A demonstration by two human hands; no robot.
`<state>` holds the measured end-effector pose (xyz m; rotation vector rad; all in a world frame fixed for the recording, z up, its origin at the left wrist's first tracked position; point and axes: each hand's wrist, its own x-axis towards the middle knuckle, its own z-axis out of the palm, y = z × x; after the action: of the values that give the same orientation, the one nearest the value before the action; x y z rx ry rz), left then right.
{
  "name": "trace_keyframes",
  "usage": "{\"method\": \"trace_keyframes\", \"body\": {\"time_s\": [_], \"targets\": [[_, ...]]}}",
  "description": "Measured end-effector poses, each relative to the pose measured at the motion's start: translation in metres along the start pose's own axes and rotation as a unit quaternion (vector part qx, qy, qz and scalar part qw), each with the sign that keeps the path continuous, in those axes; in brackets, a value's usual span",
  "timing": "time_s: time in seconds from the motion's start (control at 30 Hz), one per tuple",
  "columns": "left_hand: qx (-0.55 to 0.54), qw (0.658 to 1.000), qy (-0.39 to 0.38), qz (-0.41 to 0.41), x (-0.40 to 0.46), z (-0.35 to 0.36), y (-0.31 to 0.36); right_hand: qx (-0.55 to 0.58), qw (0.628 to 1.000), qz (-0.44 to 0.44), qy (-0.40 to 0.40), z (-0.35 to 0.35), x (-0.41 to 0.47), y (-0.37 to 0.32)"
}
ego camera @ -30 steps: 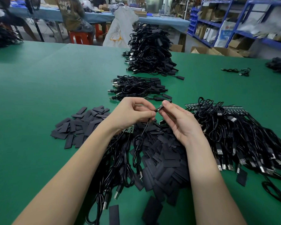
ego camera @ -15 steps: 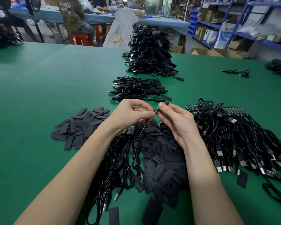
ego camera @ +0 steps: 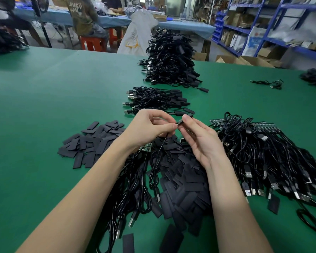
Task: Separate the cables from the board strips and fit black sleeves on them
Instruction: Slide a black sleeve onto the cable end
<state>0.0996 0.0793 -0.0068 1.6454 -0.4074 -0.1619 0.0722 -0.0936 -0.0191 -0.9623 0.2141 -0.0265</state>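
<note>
Fingers of the left hand (ego camera: 148, 128) and right hand (ego camera: 201, 141) pinch one black sleeve (ego camera: 180, 122) on a cable (ego camera: 158, 156).

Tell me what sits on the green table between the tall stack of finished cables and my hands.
In the head view, a smaller pile of sleeved cables lies between the tall stack and the hands; bare green table surrounds it.
</note>
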Motion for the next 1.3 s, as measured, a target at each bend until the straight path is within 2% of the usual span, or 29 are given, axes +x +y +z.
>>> {"method": "trace_keyframes", "body": {"time_s": [0.5,0.67,0.93,1.1,1.3], "targets": [[0.054,0.998,0.002,0.026,-0.0018,-0.0048,0.0024,0.006,1.0,0.003,-0.023,0.0021,-0.0012,0.0039],[0.048,0.998,0.006,0.034,-0.0018,-0.0066,0.0042,-0.009,0.997,-0.004,-0.071,-0.0019,-0.0011,-0.0001],[0.059,0.997,0.011,0.054,-0.0008,-0.0051,0.0031,0.016,0.999,0.001,-0.051,0.0016,-0.0028,0.0026],[0.049,0.997,0.016,0.056,-0.0011,-0.0061,0.0036,0.037,0.998,-0.003,-0.057,-0.0003,-0.0035,0.0009],[0.049,0.997,0.017,0.059,-0.0011,-0.0062,0.0035,0.004,0.996,-0.011,-0.09,-0.0026,-0.0037,0.0006]]}}
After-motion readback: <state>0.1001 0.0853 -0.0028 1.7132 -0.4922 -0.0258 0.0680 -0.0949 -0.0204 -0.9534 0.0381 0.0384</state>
